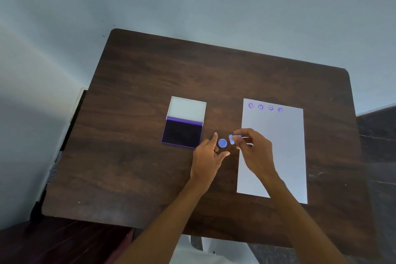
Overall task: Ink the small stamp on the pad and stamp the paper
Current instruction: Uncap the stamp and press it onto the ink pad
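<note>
Small blue stamp (234,139) pinched in right hand (255,152) at frame centre, open ink pad (181,133) just left of it past blue cap (222,143), left hand (209,156) loosely open beside cap, paper (276,152) under right wrist.

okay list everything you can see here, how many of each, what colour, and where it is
table: one, dark brown wood, fills the middle of the view
ink pad: one, dark purple, lid open, left of centre
paper: one sheet, white, right side
stamped marks: four, purple, row along the paper's far edge
round blue piece: one, blue, between the hands
small stamp: one, blue, in right fingertips
left hand: one, open, beside the round piece
right hand: one, pinching the stamp
</note>
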Available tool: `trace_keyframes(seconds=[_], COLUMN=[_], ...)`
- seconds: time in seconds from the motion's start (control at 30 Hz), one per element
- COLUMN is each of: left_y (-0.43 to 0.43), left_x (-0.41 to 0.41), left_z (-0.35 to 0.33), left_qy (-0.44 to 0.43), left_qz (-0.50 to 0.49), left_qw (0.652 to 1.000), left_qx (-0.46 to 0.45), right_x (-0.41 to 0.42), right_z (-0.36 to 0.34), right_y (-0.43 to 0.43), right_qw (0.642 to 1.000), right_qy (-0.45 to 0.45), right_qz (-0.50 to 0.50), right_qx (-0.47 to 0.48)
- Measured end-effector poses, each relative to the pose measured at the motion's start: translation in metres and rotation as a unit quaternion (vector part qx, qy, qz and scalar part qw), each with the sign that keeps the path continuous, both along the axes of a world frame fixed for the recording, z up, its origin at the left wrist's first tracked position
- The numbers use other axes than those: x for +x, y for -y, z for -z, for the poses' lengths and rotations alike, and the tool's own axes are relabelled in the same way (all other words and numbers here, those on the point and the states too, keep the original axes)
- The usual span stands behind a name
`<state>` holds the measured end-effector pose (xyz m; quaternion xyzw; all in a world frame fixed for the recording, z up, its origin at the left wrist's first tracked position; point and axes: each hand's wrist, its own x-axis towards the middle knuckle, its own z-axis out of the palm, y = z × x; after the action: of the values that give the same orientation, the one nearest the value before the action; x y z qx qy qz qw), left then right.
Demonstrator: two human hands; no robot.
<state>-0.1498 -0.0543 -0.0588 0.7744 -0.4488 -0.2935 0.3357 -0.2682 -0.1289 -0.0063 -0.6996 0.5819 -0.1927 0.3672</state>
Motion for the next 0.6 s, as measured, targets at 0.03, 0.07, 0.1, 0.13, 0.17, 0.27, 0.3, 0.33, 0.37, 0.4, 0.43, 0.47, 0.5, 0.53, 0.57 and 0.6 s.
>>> trace_keyframes(seconds=[0.03, 0.07, 0.1, 0.13, 0.17, 0.27, 0.3, 0.33, 0.37, 0.4, 0.43, 0.47, 0.5, 0.53, 0.57, 0.6], left_y=[-0.004, -0.01, -0.017, -0.025, -0.033, -0.052, -0.055, -0.058, -0.06, -0.061, -0.061, -0.06, -0.058, -0.055, -0.052, -0.048], left_x=[0.005, 0.012, 0.023, 0.037, 0.055, 0.115, 0.13, 0.142, 0.148, 0.151, 0.15, 0.146, 0.142, 0.137, 0.132, 0.129], left_z=[-0.005, -0.01, -0.014, -0.018, -0.021, -0.024, -0.023, -0.021, -0.017, -0.014, -0.011, -0.008, -0.004, -0.001, 0.002, 0.004], left_qy=[0.005, 0.023, 0.053, 0.084, 0.11, 0.137, 0.128, 0.114, 0.096, 0.079, 0.072, 0.08, 0.096, 0.114, 0.131, 0.144], left_qz=[0.012, 0.024, 0.036, 0.051, 0.062, 0.047, 0.022, -0.006, -0.03, -0.043, -0.044, -0.036, -0.026, -0.02, -0.017, -0.017], left_qw=[0.999, 0.996, 0.99, 0.982, 0.976, 0.977, 0.985, 0.991, 0.995, 0.996, 0.996, 0.995, 0.993, 0.991, 0.989, 0.986], left_qx=[-0.035, -0.083, -0.126, -0.159, -0.178, -0.158, -0.117, -0.067, -0.021, 0.015, 0.039, 0.055, 0.064, 0.07, 0.074, 0.078], right_x=[0.001, 0.003, 0.005, 0.007, 0.01, 0.025, 0.031, 0.04, 0.05, 0.061, 0.072, 0.082, 0.092, 0.101, 0.11, 0.117], right_z=[-0.002, -0.003, -0.005, -0.007, -0.008, -0.012, -0.013, -0.012, -0.011, -0.009, -0.006, -0.001, 0.003, 0.008, 0.014, 0.019], right_y=[0.0, -0.001, -0.002, -0.003, -0.005, -0.01, -0.011, -0.012, -0.013, -0.013, -0.012, -0.011, -0.01, -0.009, -0.008, -0.008], right_qw=[1.0, 1.0, 0.999, 0.998, 0.996, 0.993, 0.995, 0.996, 0.996, 0.996, 0.995, 0.993, 0.99, 0.985, 0.976, 0.965], right_qy=[0.006, 0.015, 0.027, 0.042, 0.06, 0.085, 0.078, 0.066, 0.052, 0.038, 0.019, -0.004, -0.03, -0.058, -0.087, -0.116], right_qz=[0.005, 0.012, 0.02, 0.026, 0.027, -0.002, -0.02, -0.041, -0.061, -0.079, -0.096, -0.114, -0.136, -0.164, -0.198, -0.235], right_qx=[0.005, 0.013, 0.026, 0.043, 0.062, 0.079, 0.066, 0.046, 0.026, 0.013, 0.008, 0.01, 0.014, 0.016, 0.006, -0.013])
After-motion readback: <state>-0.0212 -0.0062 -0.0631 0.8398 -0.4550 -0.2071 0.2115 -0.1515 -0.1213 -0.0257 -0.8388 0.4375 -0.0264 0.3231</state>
